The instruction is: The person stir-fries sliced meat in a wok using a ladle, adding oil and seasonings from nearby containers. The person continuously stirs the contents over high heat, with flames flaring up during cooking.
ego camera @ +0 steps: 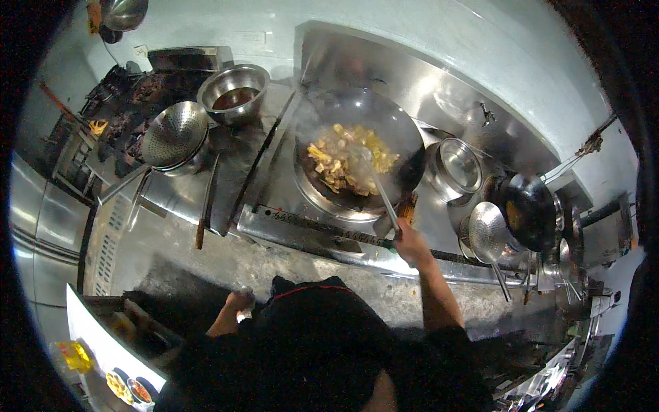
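My right hand (413, 246) grips the long handle of a metal wok ladle (382, 188). The ladle's head rests among chopped food (334, 167), yellowish and brown pieces, and steam partly veils it. All of this lies in a large black wok (394, 116) set on a steel ring of the range. My left hand (236, 303) hangs low near my waist, apart from the range. Something small and pale shows at its fingers, too blurred to identify, so whether it is held cannot be told.
Left of the wok stand a steel bowl of dark liquid (234, 98) and a perforated strainer (177, 134). Steel pots (460, 165), a perforated skimmer (486, 232) and a second dark wok (530, 211) crowd the right. Behind me, a white counter (95, 332) holds plated food.
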A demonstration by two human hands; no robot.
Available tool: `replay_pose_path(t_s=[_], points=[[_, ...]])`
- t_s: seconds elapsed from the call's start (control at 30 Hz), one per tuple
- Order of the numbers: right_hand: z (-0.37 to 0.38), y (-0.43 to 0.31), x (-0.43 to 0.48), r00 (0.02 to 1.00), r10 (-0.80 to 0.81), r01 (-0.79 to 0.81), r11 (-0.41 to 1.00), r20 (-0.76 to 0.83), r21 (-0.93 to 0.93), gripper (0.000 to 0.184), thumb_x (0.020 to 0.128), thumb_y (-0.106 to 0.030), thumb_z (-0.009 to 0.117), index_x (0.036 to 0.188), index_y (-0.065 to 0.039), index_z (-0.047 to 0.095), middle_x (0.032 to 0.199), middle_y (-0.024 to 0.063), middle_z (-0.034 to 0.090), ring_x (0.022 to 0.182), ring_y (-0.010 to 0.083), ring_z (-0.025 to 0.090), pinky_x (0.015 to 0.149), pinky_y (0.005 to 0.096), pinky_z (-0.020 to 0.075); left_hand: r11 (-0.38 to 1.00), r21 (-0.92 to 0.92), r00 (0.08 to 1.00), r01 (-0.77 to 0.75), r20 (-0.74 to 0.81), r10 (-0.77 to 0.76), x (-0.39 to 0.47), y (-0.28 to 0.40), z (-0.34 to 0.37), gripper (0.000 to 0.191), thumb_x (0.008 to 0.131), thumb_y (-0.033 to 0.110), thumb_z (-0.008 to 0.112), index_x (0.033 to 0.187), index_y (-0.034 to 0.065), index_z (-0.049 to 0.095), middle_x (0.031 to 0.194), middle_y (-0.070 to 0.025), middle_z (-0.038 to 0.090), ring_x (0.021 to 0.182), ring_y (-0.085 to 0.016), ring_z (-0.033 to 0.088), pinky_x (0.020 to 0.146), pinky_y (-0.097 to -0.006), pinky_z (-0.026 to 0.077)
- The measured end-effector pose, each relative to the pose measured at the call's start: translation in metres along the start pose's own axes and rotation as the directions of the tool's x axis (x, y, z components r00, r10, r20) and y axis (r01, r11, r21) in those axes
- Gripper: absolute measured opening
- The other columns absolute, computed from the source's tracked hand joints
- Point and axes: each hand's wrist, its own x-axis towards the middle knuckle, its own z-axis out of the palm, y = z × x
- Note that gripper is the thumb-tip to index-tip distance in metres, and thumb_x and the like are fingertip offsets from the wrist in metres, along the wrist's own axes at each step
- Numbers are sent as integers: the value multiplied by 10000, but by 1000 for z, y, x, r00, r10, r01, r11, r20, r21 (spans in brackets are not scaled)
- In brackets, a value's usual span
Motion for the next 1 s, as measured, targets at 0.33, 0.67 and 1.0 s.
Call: replay_pose_path(t_s=[0.33,0.67,1.0], points=[[39,-21,59,888,438,-225,682,-142,696,545,821,-11,628,1290,-43,352,704,101,559,445,179,525,392,335,422,763,-598,961,246,48,-272,-9,-2,18,247,889,275,586,950,58,687,864,-91,674,767,-227,644,674,-387,515],[-17,-24,13,953,225,-264,300,201,917,638,822,19,646,1394,-89,385,740,109,592,503,179,537,453,292,417,-19,-959,956,281,282,-79,-113,-62,122,178,854,106,622,1021,45,612,872,-102,618,801,-252,610,732,-399,508],[20,-26,123,960,232,-281,802,159,527,646,789,26,615,1351,-34,302,667,118,573,492,207,577,418,362,435,177,-931,882,319,223,-416,-64,1,23,148,909,172,561,941,39,620,788,-83,610,721,-265,629,618,-417,517]])
